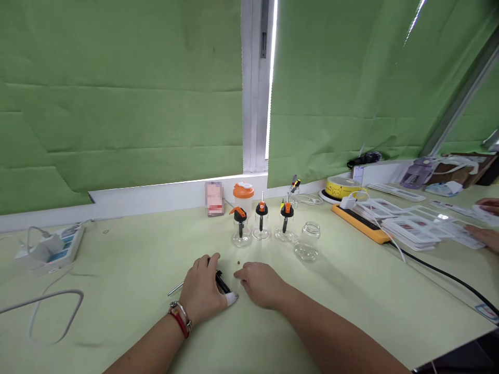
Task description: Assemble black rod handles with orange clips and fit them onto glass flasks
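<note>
My left hand (205,285) is wrapped round a black part (222,282) low over the table, its thumb tip covered in white. A thin metal rod (175,289) sticks out to the left of that hand. My right hand (258,283) rests just to the right with its fingers curled; whether it holds anything is hidden. A tiny brown piece (238,263) lies on the table just beyond it. Three glass jars with black and orange tops (240,228), (261,218), (286,221) stand behind my hands. An open glass jar (307,242) without a top stands to their right.
An orange-lidded cup (244,195) and a pink card (214,199) stand by the wall. On the left are a power strip (68,249) and white cable. On the right lie an orange-edged power strip (362,224) and stacked white frames (409,228). Another person's hands (483,236) show at the far right.
</note>
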`<state>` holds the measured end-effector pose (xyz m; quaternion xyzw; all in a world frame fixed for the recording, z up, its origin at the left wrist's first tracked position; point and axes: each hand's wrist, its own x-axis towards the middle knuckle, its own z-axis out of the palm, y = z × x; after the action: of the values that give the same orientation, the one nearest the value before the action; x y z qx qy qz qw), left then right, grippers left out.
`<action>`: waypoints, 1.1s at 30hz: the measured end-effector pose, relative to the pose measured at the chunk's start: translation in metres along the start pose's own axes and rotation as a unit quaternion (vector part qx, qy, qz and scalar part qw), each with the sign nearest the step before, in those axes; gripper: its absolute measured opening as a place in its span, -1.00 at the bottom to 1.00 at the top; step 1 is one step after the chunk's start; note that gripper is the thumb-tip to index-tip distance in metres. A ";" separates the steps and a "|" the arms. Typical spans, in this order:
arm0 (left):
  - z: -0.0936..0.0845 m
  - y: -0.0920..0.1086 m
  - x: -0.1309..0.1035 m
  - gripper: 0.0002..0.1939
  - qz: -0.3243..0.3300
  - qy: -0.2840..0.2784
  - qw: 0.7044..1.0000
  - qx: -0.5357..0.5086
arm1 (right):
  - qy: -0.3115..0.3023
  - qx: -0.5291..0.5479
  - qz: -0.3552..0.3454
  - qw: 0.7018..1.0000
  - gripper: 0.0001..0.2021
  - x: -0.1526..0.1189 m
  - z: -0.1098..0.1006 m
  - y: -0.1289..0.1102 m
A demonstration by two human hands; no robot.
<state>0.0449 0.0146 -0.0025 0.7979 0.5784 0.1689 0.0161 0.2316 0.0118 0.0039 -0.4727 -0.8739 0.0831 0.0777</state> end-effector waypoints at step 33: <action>-0.004 -0.001 -0.007 -0.41 0.036 0.070 0.997 0.005 | 0.028 0.257 0.044 0.965 -0.65 0.014 0.024 -0.025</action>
<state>0.0405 0.0079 -0.0004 0.8046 0.5499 0.2216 -0.0342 0.1985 0.0079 -0.0135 -0.4767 -0.7993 0.2944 0.2172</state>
